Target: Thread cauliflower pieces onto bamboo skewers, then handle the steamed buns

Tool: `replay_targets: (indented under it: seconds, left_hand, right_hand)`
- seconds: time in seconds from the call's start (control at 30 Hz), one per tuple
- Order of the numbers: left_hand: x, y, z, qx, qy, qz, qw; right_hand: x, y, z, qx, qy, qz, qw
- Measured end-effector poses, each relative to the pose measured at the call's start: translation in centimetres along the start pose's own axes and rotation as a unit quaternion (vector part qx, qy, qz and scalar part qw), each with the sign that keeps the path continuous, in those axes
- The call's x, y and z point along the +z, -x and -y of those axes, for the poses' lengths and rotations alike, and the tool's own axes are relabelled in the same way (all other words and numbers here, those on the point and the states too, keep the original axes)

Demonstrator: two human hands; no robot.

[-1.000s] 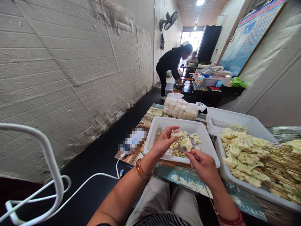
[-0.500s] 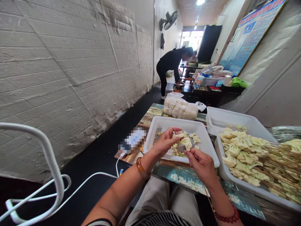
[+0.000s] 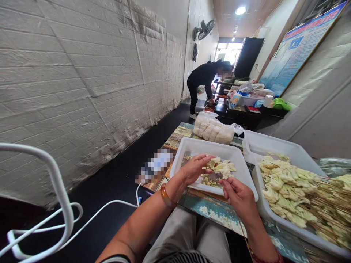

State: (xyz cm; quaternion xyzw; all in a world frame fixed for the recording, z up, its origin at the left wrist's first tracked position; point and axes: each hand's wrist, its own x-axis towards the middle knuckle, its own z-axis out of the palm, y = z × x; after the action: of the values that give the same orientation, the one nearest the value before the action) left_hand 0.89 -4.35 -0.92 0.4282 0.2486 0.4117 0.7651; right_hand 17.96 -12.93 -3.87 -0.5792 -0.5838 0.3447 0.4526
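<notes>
My right hand [image 3: 238,193] pinches a thin bamboo skewer [image 3: 242,230], whose lower end shows below my palm. Pale cauliflower florets [image 3: 225,168] are at its upper end, just beyond my fingertips. My left hand [image 3: 196,168] is open beside them, its fingers stretched out and the thumb apart. Both hands are over a white plastic tub [image 3: 182,155], which has loose cauliflower pieces [image 3: 210,180] in its bottom. To the right, another white tub [image 3: 274,215] is heaped with skewered cauliflower [image 3: 290,190].
A clear bag of pale, rounded items [image 3: 214,130] lies behind the tub on the patterned table [image 3: 175,142]. A blurred-out device [image 3: 156,166] with a white cable [image 3: 115,201] is at the left edge. Farther back, a person in black [image 3: 204,78] bends over a metal bowl [image 3: 212,103].
My left fingers have opened and drawn off the cauliflower, which they touched before. My right hand still holds the skewer, slightly lower in the view. The camera view has shifted a little.
</notes>
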Motion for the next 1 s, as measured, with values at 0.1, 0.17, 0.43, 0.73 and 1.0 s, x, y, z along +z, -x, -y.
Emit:
replay_targets:
  seconds: [0.1, 0.17, 0.43, 0.73, 1.0]
  left_hand:
    - [0.01, -0.19, 0.26, -0.001, -0.014, -0.014, 1.000]
    - [0.04, -0.27, 0.38, 0.004, -0.021, -0.027, 0.999]
    - [0.27, -0.21, 0.47, 0.009, -0.033, -0.054, 0.998]
    - [0.03, -0.39, 0.54, 0.034, -0.086, -0.041, 0.995]
    - [0.30, -0.37, 0.51, 0.008, -0.078, -0.015, 0.997]
  right_hand:
    - [0.09, 0.09, 0.31, -0.005, 0.019, -0.011, 1.000]
    - [0.02, 0.09, 0.30, -0.006, 0.026, -0.004, 1.000]
    - [-0.29, -0.03, -0.44, -0.026, 0.055, 0.014, 0.998]
    - [-0.58, -0.04, 0.06, -0.058, 0.120, 0.007, 0.991]
    - [-0.14, -0.05, 0.42, -0.052, 0.096, -0.001, 0.994]
